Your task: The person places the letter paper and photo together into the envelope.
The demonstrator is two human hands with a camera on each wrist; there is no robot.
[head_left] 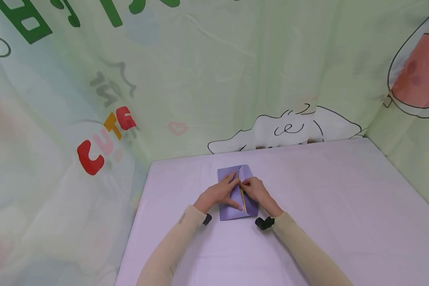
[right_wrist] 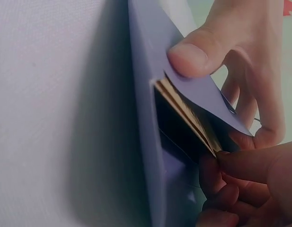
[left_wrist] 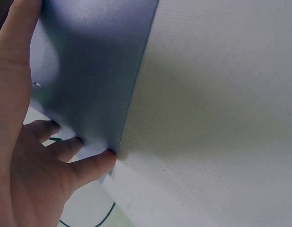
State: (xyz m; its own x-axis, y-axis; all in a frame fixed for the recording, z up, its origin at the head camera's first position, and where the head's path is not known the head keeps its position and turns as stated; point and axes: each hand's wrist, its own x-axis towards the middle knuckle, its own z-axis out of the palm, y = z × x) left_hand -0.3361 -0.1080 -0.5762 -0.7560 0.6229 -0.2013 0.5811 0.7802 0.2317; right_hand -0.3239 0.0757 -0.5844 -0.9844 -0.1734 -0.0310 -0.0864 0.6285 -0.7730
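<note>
A purple paper envelope (head_left: 231,214) lies on the table, its long opening facing right. Several thin tan-edged papers (right_wrist: 186,111) sit inside that opening, tilted; what is on them cannot be made out. Fingers spread, my left hand (head_left: 219,193) rests across the envelope's left part, its thumb (right_wrist: 190,59) on the purple paper beside the opening. My right hand (head_left: 255,190) pinches the edge of the papers between thumb and fingers at the opening. In the left wrist view, fingertips (left_wrist: 101,163) touch the envelope's far edge.
A pale lilac cloth covers the table (head_left: 325,198), which meets a printed curtain (head_left: 200,79) at the back and left. Black straps (head_left: 264,223) are at both wrists, near the envelope's lower edge.
</note>
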